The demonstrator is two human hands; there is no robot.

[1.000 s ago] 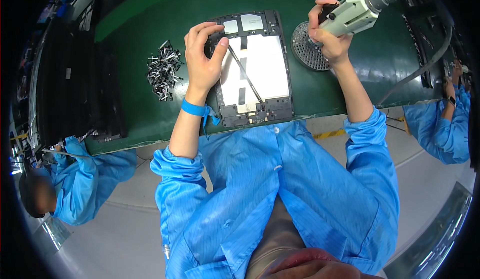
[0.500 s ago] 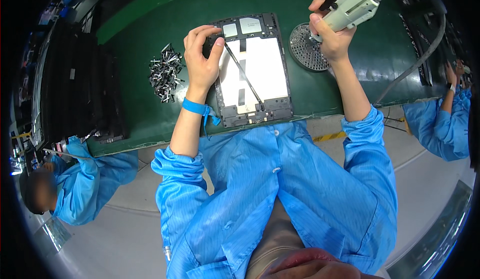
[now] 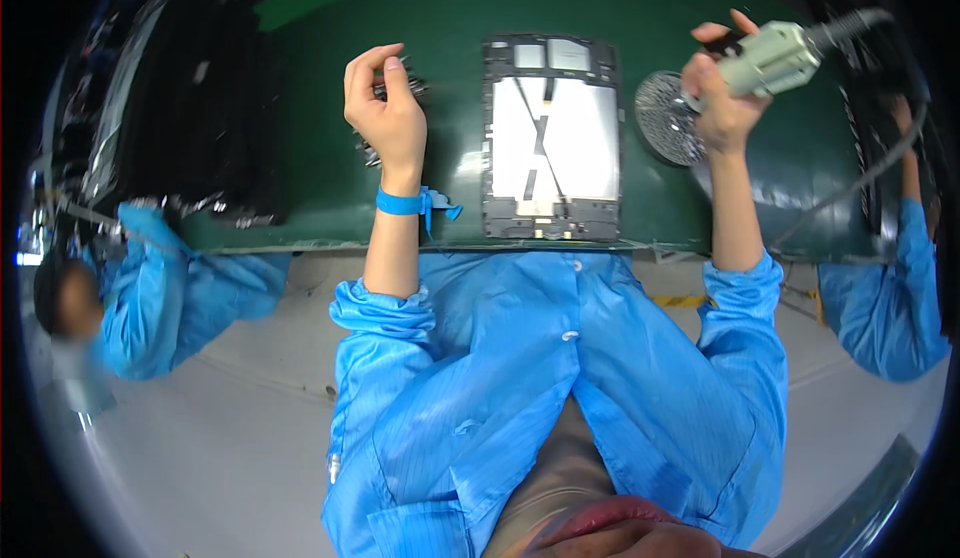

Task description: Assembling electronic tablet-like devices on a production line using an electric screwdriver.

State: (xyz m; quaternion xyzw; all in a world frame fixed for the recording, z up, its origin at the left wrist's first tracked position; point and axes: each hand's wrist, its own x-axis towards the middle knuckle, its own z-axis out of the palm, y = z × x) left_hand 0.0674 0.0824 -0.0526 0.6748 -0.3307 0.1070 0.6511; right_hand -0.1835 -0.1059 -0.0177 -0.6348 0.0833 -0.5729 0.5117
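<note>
My left hand (image 3: 388, 108) is over a pile of small black and metallic parts (image 3: 415, 86), partly hiding it. Its fingers are curled, with a gap between thumb and palm; I see nothing held there. A blue band with a loose end circles that wrist. My right hand (image 3: 728, 108) grips a pale grey-green electric screwdriver (image 3: 775, 63) by its body, the tip pointing at a round, perforated metal disc (image 3: 665, 123). Between my hands lies an opened tablet (image 3: 600, 138), with a white panel and black edges. A thin dark strip (image 3: 540, 143) crosses the panel diagonally.
The green table (image 3: 455, 148) has its near edge just beyond my lap. Stacked dark panels (image 3: 190, 108) stand at the left. A cable (image 3: 880, 173) hangs at the right. People in blue work clothes sit at both sides (image 3: 155, 308), (image 3: 880, 308).
My left hand has left the tablet's upper left corner and moved left over the pile of small parts. The right hand still holds the screwdriver by the disc. The whole view has shifted.
</note>
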